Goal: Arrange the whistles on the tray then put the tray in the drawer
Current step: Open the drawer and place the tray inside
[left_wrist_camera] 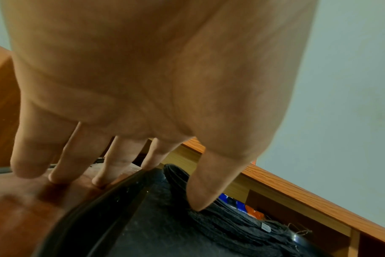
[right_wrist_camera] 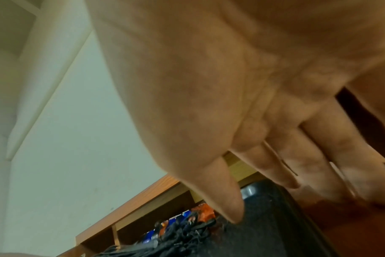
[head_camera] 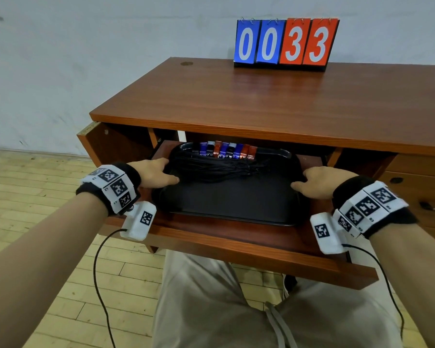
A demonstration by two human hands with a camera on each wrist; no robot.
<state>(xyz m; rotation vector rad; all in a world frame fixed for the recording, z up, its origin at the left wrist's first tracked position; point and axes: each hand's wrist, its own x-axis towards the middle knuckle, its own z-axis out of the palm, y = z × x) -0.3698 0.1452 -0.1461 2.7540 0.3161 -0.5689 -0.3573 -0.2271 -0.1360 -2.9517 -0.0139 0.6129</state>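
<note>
A black tray (head_camera: 226, 197) lies in the open wooden drawer (head_camera: 236, 244) under the desk. Several blue, red and silver whistles (head_camera: 226, 149) stand in a row along its far edge, their black cords (head_camera: 219, 169) bunched in front of them. My left hand (head_camera: 171, 170) straddles the tray's left rim (left_wrist_camera: 112, 200): straight fingers (left_wrist_camera: 99, 180) touch the drawer floor outside it, and the thumb tip rests on the cords. My right hand (head_camera: 301, 179) mirrors this at the right rim (right_wrist_camera: 281, 200), with its thumb over the tray floor and its fingers (right_wrist_camera: 332, 184) outside the rim.
The desk top (head_camera: 261, 101) overhangs the back of the drawer, just above the whistles. A flip scoreboard (head_camera: 285, 42) reading 0033 stands at the desk's rear edge. More closed drawers (head_camera: 422, 187) are on the right. My lap is below the drawer front.
</note>
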